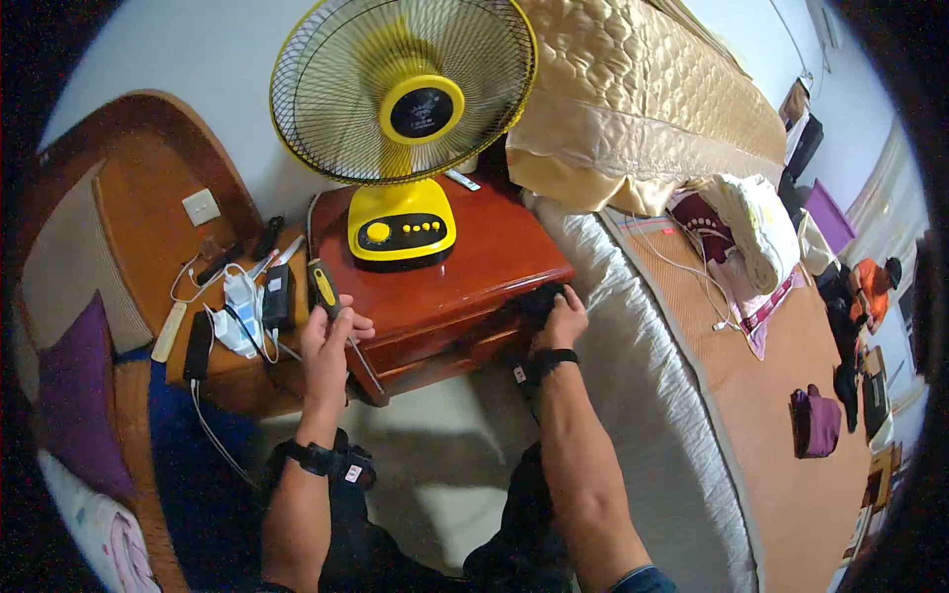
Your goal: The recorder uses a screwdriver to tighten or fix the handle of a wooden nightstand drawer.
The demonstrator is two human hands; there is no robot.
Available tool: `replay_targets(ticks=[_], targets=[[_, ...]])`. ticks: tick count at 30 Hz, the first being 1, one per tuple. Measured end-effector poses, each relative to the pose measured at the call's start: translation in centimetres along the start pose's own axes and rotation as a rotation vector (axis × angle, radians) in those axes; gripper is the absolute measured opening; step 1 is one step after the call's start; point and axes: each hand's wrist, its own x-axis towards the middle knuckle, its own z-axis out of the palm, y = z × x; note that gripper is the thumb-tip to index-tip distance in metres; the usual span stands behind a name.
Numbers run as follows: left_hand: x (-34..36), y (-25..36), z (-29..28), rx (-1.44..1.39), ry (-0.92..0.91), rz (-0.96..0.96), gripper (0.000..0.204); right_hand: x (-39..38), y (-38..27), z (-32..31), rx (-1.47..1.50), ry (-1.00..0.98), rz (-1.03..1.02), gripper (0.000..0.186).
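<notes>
Crowding the nightstand (474,267), a yellow fan (403,128) stands behind hands gripping screwdriver (324,289) and black cloth (542,296).

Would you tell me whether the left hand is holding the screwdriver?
Yes, the left hand grips the yellow-and-black screwdriver beside the red nightstand.

Few such things show. A round dark label (422,111) with a yellow ring sits at the middle of the fan's grille — above and between the hands. Small white tags (353,473) mark the wristbands just below each hand — too small to read.
</notes>
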Motion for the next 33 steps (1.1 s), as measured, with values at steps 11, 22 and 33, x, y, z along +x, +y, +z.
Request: replay_targets(ticks=[11, 22, 33], targets=[[-0.3, 0.7, -0.9, -0.080, 0.040, -0.018, 0.028, 0.0, -1.6, -0.3, -0.708, -0.076, -0.856, 0.033], [-0.3, 0.4, 0.3, -0.092, 0.036, -0.014, 0.032, -8.4, -0.6, 2.2, -0.685, -0.298, -0.930, 0.042], [0.0, 0.5, -1.2, -0.161, 0.122, -0.041, 0.031, -16.2, -0.3, 3.5, -0.598, -0.589, -0.925, 0.044]])
